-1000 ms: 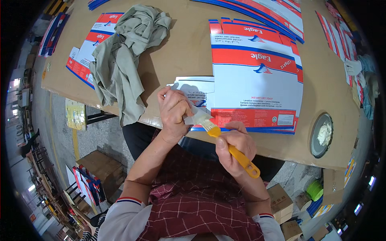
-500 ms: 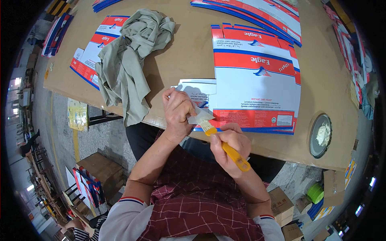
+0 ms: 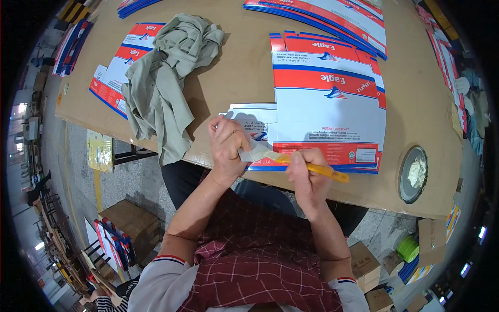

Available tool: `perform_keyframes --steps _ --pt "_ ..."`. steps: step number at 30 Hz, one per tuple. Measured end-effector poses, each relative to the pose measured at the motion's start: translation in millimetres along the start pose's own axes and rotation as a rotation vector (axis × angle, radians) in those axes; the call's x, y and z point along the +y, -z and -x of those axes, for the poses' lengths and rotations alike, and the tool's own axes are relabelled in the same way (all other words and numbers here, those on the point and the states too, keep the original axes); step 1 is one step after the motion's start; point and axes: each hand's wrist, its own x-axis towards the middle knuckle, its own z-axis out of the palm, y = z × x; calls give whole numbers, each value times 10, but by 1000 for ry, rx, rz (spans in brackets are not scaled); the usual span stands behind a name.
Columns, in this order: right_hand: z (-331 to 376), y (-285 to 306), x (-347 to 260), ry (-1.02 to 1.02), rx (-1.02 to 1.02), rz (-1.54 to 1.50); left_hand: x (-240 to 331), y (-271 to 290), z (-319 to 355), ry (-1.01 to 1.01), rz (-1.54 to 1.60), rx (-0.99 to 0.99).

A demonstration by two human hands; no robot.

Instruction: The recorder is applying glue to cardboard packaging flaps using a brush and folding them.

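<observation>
Crumpled grey-green cloth (image 3: 158, 86) at left; green roll (image 3: 408, 249), brown box (image 3: 366, 264) lower right.

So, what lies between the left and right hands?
In the head view: a pale flap at the left hand, then the yellow-handled brush in the right hand, with flattened cartons behind.

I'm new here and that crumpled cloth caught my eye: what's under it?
Red, white and blue printed cardboard shows from under the left side of the grey-green cloth; brown tabletop shows on its right. Whatever lies beneath its folds is covered and can't be seen.
</observation>
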Motion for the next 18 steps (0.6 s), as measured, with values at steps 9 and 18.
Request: perform_keyframes --steps 9,18 --pt "-99 38 -7 -247 -11 -67 -4 -4 3 5 17 6" --pt "-167 84 -12 -314 -86 -126 -24 -9 3 32 63 15"
